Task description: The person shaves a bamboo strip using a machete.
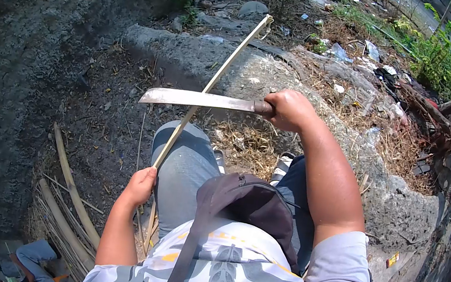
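Note:
My right hand is closed around the dark handle of a machete, whose broad blade points left. The blade crosses over a long, pale, split bamboo strip about midway along its length. Low on that strip, my left hand grips it beside my left knee. From there the strip slants up and right, ending in a frayed tip near the rock ledge. Below the blade, the strip passes over my jeans.
Bamboo poles and thin strips lie to my left. A rock ledge runs ahead, with dry shavings around my feet. Litter and green plants are at the upper right. Another person's leg shows at lower left.

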Demonstrator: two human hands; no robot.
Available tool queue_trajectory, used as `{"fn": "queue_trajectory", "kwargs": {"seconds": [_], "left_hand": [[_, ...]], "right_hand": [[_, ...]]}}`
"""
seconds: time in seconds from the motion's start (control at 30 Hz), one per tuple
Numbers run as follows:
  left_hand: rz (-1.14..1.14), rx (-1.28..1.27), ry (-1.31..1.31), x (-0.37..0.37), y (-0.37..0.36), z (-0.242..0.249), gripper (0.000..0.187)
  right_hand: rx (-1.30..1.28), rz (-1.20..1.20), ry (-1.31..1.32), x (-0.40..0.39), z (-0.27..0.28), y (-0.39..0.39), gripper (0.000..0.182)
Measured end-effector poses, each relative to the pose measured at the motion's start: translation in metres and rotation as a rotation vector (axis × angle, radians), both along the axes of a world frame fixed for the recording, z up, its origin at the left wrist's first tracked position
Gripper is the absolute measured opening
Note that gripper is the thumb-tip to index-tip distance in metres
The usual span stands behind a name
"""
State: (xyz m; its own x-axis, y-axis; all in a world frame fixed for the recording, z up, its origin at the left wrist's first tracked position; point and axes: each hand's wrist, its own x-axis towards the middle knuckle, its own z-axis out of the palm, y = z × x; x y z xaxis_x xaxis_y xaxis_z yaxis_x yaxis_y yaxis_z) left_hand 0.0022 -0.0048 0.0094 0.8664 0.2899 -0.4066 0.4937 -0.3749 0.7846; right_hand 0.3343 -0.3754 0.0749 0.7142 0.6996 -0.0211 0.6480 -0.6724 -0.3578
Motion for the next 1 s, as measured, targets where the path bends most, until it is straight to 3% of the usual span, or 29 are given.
{"fn": "queue_trajectory", "kwargs": {"seconds": [0.3, 0.6, 0.8, 1.0], "left_hand": [[0.006, -0.022, 0.012, 0.001, 0.002, 0.001, 0.055], [0.050, -0.074, 0.001, 0.001, -0.004, 0.008, 0.054], [0.043, -0.022, 0.000, 0.001, -0.002, 0.007, 0.054], [0.020, 0.016, 0.004, 0.003, -0.001, 0.007, 0.055]], "right_hand": [[0.065, -0.311, 0.107, 0.023, -0.010, -0.020, 0.027], [0.016, -0.187, 0.210, 0.011, 0.001, -0.005, 0.030], [0.079, -0.090, 0.067, 0.007, 0.005, -0.008, 0.027], [0.056, -0.319, 0.109, 0.032, -0.017, -0.022, 0.030]]}}
